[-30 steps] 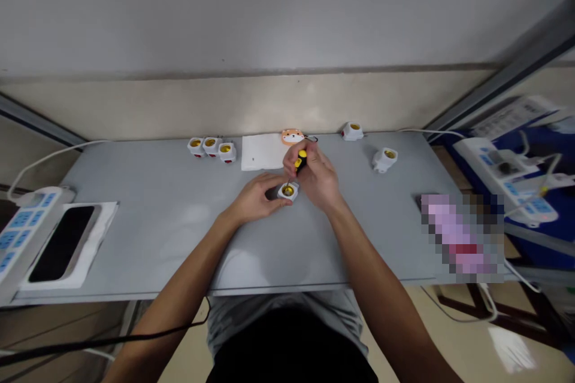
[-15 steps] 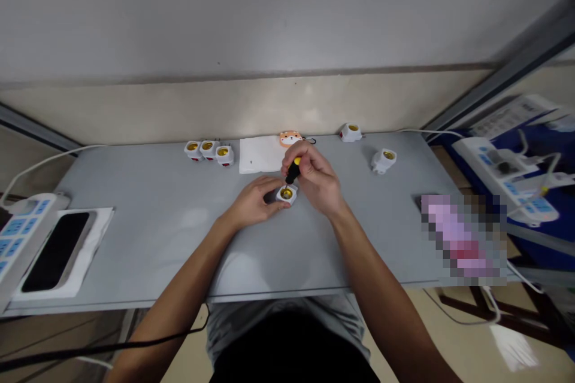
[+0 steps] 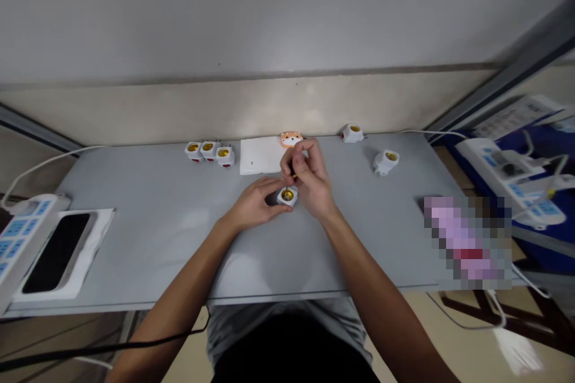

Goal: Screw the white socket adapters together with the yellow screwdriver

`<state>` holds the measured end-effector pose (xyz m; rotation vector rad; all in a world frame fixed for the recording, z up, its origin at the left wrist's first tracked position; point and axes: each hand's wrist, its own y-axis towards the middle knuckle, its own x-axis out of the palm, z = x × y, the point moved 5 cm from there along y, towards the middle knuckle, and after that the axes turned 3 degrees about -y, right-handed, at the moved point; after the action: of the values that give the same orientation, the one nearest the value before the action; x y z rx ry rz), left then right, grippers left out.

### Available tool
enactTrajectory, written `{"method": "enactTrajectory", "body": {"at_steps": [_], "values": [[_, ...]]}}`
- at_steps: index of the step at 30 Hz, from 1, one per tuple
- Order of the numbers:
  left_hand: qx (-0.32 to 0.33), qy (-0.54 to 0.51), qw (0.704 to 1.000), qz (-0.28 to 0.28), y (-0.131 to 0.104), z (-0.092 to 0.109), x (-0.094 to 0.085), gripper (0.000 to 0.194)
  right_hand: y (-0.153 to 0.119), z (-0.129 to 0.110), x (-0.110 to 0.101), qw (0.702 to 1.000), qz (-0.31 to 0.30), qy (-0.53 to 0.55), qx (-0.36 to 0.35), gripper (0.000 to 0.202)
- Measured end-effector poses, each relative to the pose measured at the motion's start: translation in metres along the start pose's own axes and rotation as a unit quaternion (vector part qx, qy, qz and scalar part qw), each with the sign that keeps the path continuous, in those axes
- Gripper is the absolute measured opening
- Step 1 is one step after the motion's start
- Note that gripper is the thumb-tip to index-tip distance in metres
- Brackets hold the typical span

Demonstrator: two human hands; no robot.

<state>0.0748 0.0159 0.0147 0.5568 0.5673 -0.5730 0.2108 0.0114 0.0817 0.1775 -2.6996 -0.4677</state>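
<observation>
My left hand [image 3: 257, 203] grips a white plug-in lamp socket [image 3: 288, 195] between thumb and fingers on the grey table. The socket's brass-coloured opening faces up. Closed around the handle of a screwdriver [image 3: 294, 172] is my right hand [image 3: 313, 179], just above the socket; its fingers hide most of the black and yellow handle. The thin shaft points down into the socket's opening, though whether the tip meets a screw is too small to tell. Behind my hands lie a white sheet [image 3: 260, 155] with a tiny dark piece on it and an orange-and-white animal-face case [image 3: 291, 139].
Several similar sockets stand at the back: a left group [image 3: 209, 150], one at back right [image 3: 353, 133] and another nearer [image 3: 386, 162]. Far left are a power strip [image 3: 18, 233] and a phone [image 3: 58, 251]. A pixelated pink object [image 3: 458, 236] lies right, beside another power strip [image 3: 512, 179].
My right hand has turned its grip on the screwdriver, so that less of the handle shows. My left hand and the socket stay in nearly the same place.
</observation>
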Motion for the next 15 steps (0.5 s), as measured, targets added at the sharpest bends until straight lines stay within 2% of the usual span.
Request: {"method": "enactTrajectory", "body": {"at_steps": [3,6,10,15], "values": [[-0.010,0.004,1.000,-0.003,0.000,0.002,-0.001,0.045,0.003,-0.002,-0.007,0.999,-0.003,-0.030,-0.011,0.028],[-0.009,0.002,1.000,-0.003,0.001,0.005,-0.003,0.045,0.007,0.000,-0.008,0.999,-0.016,-0.033,-0.008,0.035],[-0.005,-0.004,1.000,-0.002,0.003,0.004,-0.001,0.038,0.013,0.006,0.006,0.998,-0.050,0.008,0.022,0.039],[-0.002,-0.022,1.000,0.003,0.002,0.000,0.001,0.038,0.015,0.010,0.019,0.998,-0.050,0.020,0.030,0.037]]}}
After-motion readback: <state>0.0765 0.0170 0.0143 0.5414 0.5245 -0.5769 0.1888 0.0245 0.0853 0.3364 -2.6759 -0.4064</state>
